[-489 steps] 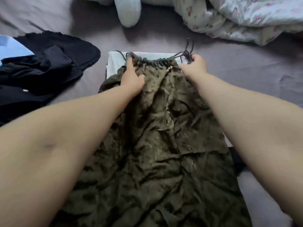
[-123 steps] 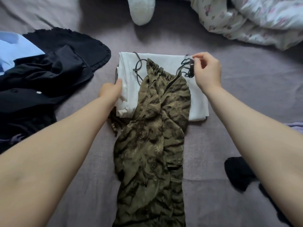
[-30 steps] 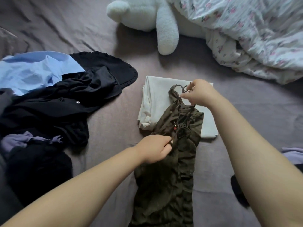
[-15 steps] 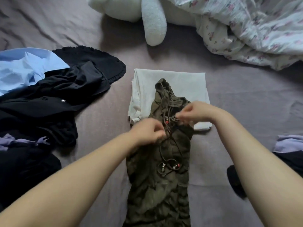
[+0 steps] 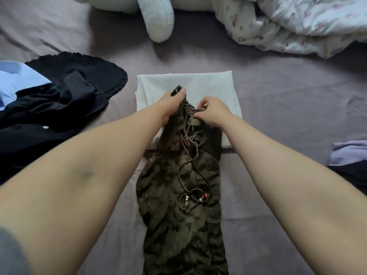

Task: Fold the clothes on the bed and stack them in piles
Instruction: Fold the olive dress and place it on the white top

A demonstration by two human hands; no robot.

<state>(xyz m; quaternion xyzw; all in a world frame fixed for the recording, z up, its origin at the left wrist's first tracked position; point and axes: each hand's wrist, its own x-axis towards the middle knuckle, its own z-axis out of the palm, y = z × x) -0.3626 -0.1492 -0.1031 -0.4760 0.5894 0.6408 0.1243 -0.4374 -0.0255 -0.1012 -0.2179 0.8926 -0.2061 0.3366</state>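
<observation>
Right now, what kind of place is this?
Most likely a bedroom, on a bed: a mauve bedsheet, a floral duvet and a white plush toy, with clothes lying around.

A single head-worn camera looks forward and steeply down onto the bed (image 5: 278,100) from close above, with both forearms reaching away from the lens up the middle of the picture and the far part of the bed along the top. Its wide angle bends the edges and makes the near arms loom large, while the left hand (image 5: 170,104) and right hand (image 5: 213,111) sit small near the centre. There is no second view to share any of the scene.
</observation>
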